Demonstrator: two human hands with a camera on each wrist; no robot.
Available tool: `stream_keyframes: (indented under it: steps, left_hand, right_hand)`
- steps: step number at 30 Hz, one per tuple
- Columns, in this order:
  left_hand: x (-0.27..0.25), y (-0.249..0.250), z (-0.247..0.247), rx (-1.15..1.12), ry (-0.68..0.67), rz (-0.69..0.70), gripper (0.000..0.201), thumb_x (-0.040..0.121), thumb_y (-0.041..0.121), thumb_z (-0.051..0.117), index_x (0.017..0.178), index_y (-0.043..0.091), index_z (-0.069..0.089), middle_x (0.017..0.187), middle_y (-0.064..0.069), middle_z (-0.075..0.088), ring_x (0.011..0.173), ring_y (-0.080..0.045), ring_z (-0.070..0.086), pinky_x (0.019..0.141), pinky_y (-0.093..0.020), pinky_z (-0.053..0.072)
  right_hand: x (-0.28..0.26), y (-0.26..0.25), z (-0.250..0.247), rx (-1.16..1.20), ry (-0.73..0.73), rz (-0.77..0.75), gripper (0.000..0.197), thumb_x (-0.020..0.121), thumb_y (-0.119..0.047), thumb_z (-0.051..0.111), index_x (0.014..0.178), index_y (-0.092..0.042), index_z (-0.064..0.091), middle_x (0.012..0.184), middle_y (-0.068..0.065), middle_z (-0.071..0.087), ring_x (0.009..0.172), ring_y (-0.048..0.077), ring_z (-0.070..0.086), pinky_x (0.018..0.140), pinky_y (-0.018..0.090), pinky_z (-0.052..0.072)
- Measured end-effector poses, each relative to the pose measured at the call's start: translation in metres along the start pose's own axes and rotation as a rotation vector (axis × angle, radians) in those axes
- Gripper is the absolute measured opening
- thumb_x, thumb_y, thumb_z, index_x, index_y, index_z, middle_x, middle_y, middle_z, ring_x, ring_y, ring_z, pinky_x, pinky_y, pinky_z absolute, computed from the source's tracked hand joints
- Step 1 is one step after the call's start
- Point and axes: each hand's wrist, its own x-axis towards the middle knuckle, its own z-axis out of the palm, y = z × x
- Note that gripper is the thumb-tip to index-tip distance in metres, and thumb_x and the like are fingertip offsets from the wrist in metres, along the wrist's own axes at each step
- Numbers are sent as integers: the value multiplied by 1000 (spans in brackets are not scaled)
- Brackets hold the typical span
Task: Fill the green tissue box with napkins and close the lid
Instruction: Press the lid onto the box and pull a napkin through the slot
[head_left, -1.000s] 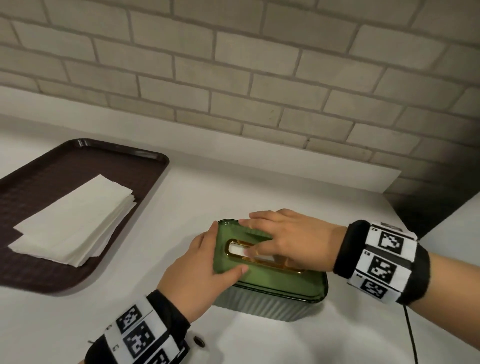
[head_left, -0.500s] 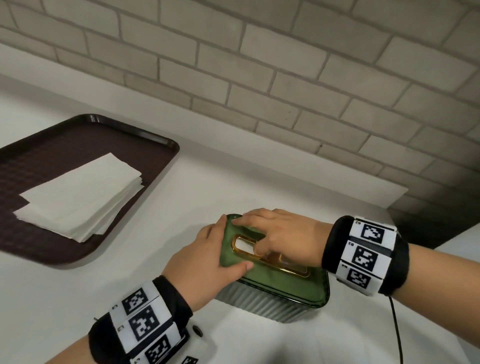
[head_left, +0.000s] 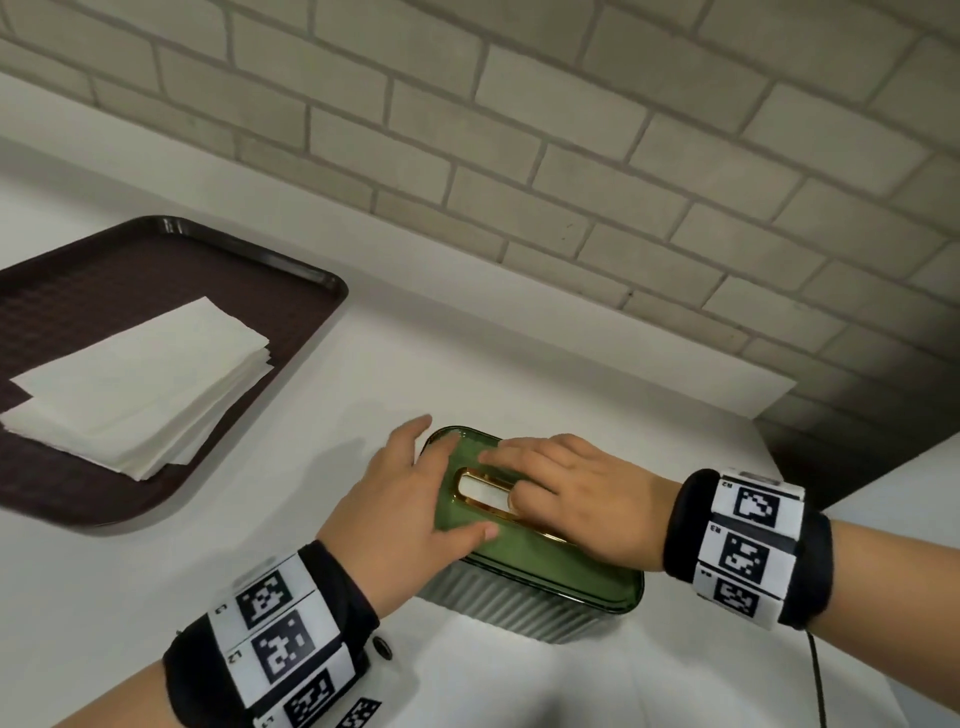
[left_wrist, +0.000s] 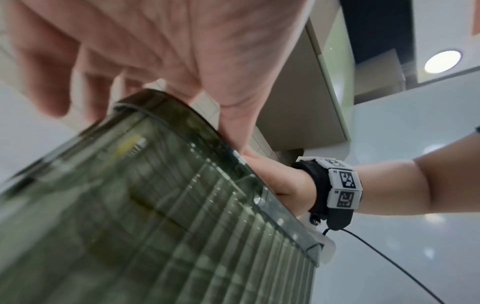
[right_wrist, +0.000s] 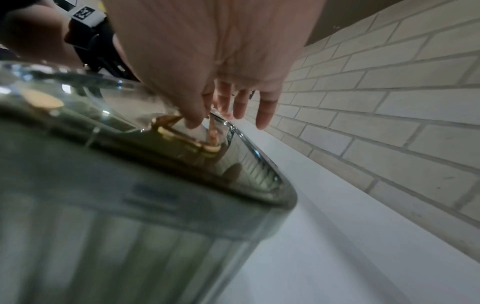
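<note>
The green tissue box (head_left: 545, 597) stands on the white counter with its lid (head_left: 582, 566) down; a gold-rimmed slot (head_left: 483, 491) in the lid shows white napkin inside. My left hand (head_left: 410, 499) lies at the box's left end, thumb resting on the lid's near edge, fingers straight past the far corner. My right hand (head_left: 566, 483) lies flat on the lid, its fingers straight beside the slot and its thumb at the slot's rim. The ribbed green box wall (left_wrist: 155, 216) fills the left wrist view. In the right wrist view, the right fingers (right_wrist: 265, 111) reach over the slot (right_wrist: 187, 135).
A dark brown tray (head_left: 291, 291) sits at the left with a stack of white napkins (head_left: 140, 384) on it. A grey brick wall (head_left: 571, 156) with a white ledge (head_left: 519, 343) runs along the back. The counter's right edge (head_left: 810, 519) lies behind my right wrist.
My left hand's fingers have straightened out past the box's far left corner. My right hand stays flat on the lid. The view has shifted, so the tray sits lower and nearer.
</note>
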Motion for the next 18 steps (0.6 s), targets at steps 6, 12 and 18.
stream_keyframes:
  steps: [6, 12, 18]
  left_hand:
    - [21, 1, -1, 194, 186, 375, 19, 76, 38, 57, 85, 33, 73, 100, 5, 61, 92, -18, 60, 72, -36, 54]
    - [44, 4, -8, 325, 49, 593, 8, 67, 30, 64, 68, 32, 72, 77, 10, 61, 72, -16, 59, 58, -29, 46]
    - [57, 15, -13, 626, 13, 741, 6, 52, 38, 64, 53, 33, 65, 66, 13, 58, 59, -10, 58, 47, -22, 39]
  right_hand:
    - [-7, -12, 0, -157, 96, 40, 19, 90, -12, 37, 90, -14, 56, 101, 3, 64, 88, 22, 61, 73, 31, 39]
    - [-10, -21, 5, -298, 143, 76, 25, 87, -11, 37, 85, -15, 62, 76, 0, 56, 66, 20, 53, 65, 30, 32]
    - [-12, -25, 6, -288, 156, 118, 37, 92, -9, 27, 86, -15, 63, 73, -1, 54, 64, 20, 50, 64, 31, 32]
